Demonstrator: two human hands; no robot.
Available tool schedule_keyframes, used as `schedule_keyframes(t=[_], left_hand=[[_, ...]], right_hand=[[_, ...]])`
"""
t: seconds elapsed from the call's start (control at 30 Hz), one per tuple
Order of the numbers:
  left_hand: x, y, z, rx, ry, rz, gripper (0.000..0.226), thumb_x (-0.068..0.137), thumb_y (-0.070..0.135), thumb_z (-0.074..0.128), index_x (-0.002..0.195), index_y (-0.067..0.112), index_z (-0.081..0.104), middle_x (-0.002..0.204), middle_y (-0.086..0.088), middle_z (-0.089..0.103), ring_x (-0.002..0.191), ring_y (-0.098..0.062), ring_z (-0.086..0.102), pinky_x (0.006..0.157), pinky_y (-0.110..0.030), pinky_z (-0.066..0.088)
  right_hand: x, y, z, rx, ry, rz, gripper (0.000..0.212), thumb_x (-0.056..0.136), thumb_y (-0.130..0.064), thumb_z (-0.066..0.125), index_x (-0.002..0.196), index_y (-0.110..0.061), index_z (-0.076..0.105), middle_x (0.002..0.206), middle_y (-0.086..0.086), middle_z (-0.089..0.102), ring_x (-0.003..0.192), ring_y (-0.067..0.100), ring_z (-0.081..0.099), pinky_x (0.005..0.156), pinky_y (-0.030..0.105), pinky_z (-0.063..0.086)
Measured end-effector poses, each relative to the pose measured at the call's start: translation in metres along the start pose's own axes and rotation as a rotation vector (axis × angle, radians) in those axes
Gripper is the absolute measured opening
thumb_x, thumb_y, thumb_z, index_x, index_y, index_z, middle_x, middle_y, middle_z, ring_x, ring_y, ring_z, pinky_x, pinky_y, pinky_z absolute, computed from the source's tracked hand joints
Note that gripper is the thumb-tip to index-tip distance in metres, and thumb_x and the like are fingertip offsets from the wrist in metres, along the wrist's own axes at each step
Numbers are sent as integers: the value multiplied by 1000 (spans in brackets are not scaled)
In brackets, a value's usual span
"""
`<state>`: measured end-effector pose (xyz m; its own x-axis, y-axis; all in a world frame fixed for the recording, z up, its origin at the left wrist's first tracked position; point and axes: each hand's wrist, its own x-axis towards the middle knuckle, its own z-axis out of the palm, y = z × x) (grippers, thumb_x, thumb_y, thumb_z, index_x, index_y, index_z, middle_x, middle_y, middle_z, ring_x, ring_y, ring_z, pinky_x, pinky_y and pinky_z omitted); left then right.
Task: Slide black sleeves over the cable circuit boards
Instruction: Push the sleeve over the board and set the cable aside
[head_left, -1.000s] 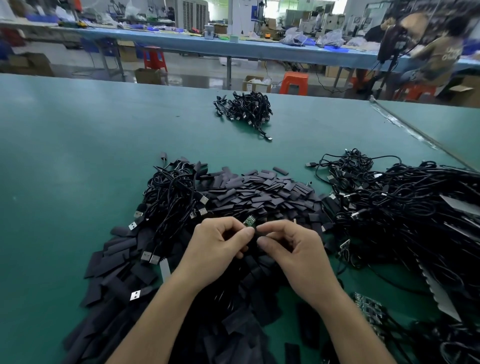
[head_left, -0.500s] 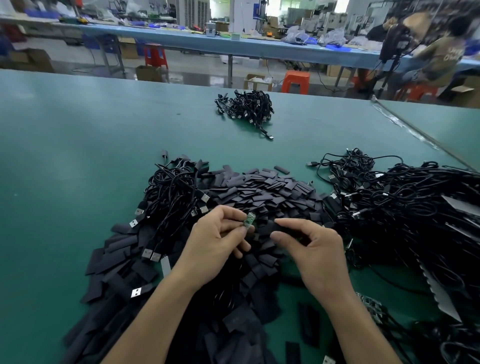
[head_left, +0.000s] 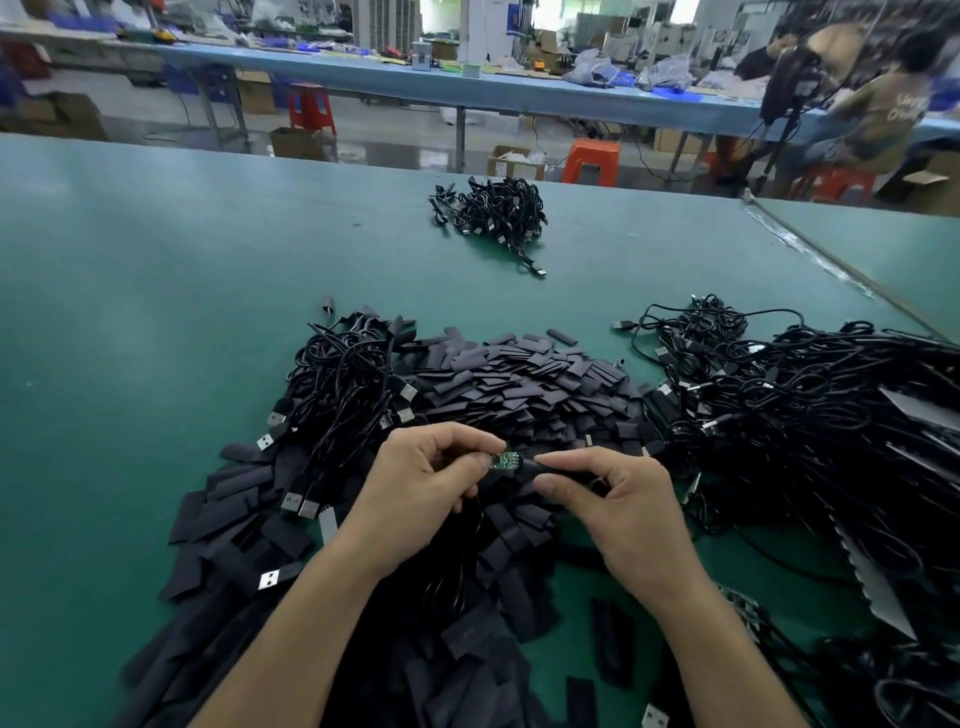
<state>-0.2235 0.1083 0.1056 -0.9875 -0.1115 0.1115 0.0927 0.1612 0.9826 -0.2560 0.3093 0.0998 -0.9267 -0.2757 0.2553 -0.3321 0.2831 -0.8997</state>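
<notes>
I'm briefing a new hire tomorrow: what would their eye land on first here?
Mid-picture, the left hand pinches a small green board, and the right hand holds a black sleeve at its end. Beneath them spreads a heap of sleeves, with tangled cables to the right and a smaller bundle far across the green table.

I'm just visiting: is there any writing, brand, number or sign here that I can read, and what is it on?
Nothing here reads clearly.
Seated person's shirt: pale lettering, too blurred to read.
Green circuit board pinched by the left hand: markings too small.
Black sleeve held by the right hand: no print visible.
Cardboard box under the far bench: label too small.
</notes>
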Motion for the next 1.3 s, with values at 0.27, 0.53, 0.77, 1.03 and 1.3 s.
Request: schedule_keyframes(t=[0.27, 0.53, 0.77, 1.03, 1.3], left_hand=[[0, 3, 0, 3, -25, -24, 26, 91, 0, 66, 86, 22, 79, 60, 8, 65, 55, -2, 56, 51, -15, 45], [1, 3, -2, 53, -59, -32, 27, 91, 5, 67, 84, 29, 79, 60, 2, 61, 55, -8, 53, 51, -19, 44], [-1, 1, 0, 65, -144, -33, 20, 91, 5, 68, 90, 23, 76, 68, 1, 68, 56, -5, 59, 50, -17, 44], [-4, 2, 3, 15, -95, 19, 24, 94, 3, 64, 103, 24, 71, 90, 1, 77, 76, -11, 72, 54, -21, 52], [-11, 5, 5, 395, 133, 188, 14, 85, 24, 76, 84, 37, 71, 78, 22, 71, 61, -16, 67, 61, -30, 55]], right_hand=[[1, 1, 0, -21, 28, -1, 24, 76, -22, 83, 96, -34, 77, 89, -18, 75, 86, 3, 71, 80, 23, 56], [0, 0, -1, -98, -37, -47, 25, 78, -19, 82, 98, -33, 77, 90, -24, 71, 89, -1, 67, 78, 10, 48], [0, -1, -1, -113, -74, -69, 24, 77, -20, 83, 98, -31, 78, 89, -20, 72, 88, 0, 68, 78, 10, 48], [-2, -3, 5, -148, -31, -143, 31, 79, -14, 82, 97, -38, 76, 93, -24, 72, 89, -3, 68, 77, 8, 47], [-3, -3, 6, -147, 33, -160, 22, 80, -18, 80, 101, -24, 78, 90, -18, 73, 88, 0, 68, 79, 15, 51]])
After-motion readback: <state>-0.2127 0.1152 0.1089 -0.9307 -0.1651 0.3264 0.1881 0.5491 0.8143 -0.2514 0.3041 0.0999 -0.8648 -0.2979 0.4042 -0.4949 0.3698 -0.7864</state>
